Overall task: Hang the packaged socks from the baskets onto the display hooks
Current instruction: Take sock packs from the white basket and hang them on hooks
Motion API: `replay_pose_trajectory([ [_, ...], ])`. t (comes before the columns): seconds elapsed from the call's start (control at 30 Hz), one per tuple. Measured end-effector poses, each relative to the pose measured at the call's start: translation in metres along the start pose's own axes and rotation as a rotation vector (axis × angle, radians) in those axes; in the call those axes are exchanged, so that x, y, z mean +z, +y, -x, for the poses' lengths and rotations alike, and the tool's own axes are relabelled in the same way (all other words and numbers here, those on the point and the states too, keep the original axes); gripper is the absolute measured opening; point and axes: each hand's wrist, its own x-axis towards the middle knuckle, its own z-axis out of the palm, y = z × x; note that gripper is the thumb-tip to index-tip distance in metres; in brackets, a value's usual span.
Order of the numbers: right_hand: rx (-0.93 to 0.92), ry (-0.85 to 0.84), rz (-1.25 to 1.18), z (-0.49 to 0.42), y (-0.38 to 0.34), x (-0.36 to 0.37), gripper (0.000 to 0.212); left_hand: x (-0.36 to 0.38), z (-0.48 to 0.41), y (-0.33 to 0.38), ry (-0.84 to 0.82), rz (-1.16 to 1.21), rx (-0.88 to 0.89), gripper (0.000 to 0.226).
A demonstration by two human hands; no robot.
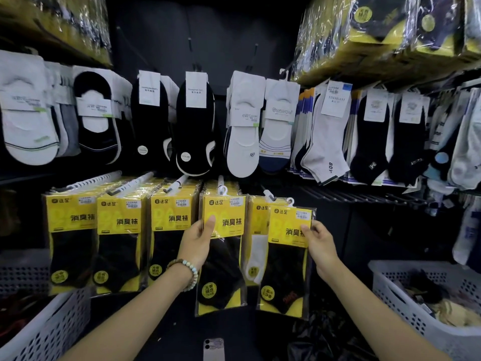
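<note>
Yellow-and-black sock packs hang in a row on the lower display hooks. My left hand (199, 239) grips the left edge of the front pack (223, 251) on the fourth hook (221, 184), thumb on its yellow card. My right hand (318, 243) pinches the right edge of another black-sock pack (286, 259), whose white hanger tab (289, 201) is up in front of the fifth hook (269, 195). Whether that tab sits on the hook I cannot tell. Behind it hangs a pack with a white sock (256, 256).
A white perforated basket (421, 321) with loose sock packs stands at lower right, another white basket (46, 332) at lower left. Rows of unboxed socks hang above, wrapped stock sits on the top shelves, and a phone (214, 349) lies at the bottom centre.
</note>
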Motion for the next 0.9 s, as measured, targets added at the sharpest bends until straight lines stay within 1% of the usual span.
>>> replay_pose_trajectory([
  [0.07,-0.025,-0.034,0.034,-0.012,-0.003,0.005,0.011,-0.002,-0.003,0.000,0.012,-0.004,0.014,0.043],
  [0.2,-0.042,-0.164,0.057,-0.028,0.000,0.020,0.016,-0.004,-0.005,0.001,0.027,-0.011,0.015,0.043],
  [0.3,-0.034,-0.179,0.014,-0.037,0.012,0.029,0.018,-0.004,-0.006,0.003,0.025,-0.015,0.036,0.045],
  [0.43,-0.056,-0.091,-0.014,-0.050,0.024,0.042,0.014,-0.002,-0.011,0.002,0.010,0.008,0.069,0.049],
  [0.53,-0.044,0.022,0.016,-0.062,0.032,0.053,0.009,-0.001,-0.017,-0.003,-0.003,0.020,0.056,0.052],
  [0.67,0.041,0.195,0.044,-0.077,0.039,0.066,0.023,0.002,-0.023,-0.008,-0.015,0.061,0.045,0.039],
  [0.83,0.150,0.269,-0.020,-0.075,0.045,0.071,0.025,0.006,-0.020,-0.011,0.029,0.065,0.063,0.038],
  [0.9,0.168,0.309,-0.011,-0.067,0.046,0.065,0.030,0.007,-0.017,-0.010,0.032,0.059,0.055,0.041],
])
